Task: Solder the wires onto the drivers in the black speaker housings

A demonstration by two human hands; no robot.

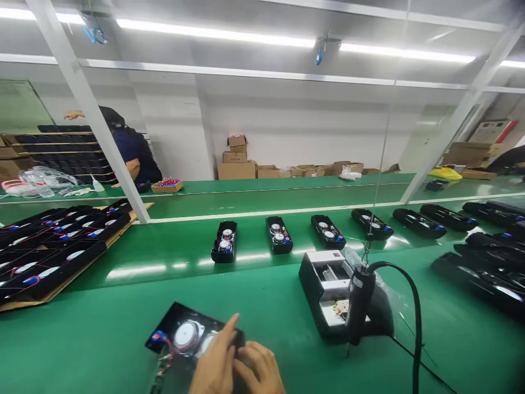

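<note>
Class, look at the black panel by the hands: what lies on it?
On the panel: a round speaker and a blue connector with red wire. A second speaker is partly covered by the left hand; the right hand hides its corner.

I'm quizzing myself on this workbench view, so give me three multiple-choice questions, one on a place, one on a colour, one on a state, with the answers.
1. Where does the electric screwdriver hang?
A. Right of the right hand
B. Left of the left hand
C. Beside the far wall's cardboard boxes

2. What colour is the connector on the black panel?
A. Yellow
B. Blue
C. White

3. What state are the round white discs on that panel in?
A. Packed in a cardboard box
B. Shut under a lid
C. Facing up, uncovered

Answers:
1. A, it hangs on the near side of the bench, right of both hands.
2. B, a blue plug sits at the panel's edge.
3. C, one disc shows whole, the other partly behind the hands.
</note>
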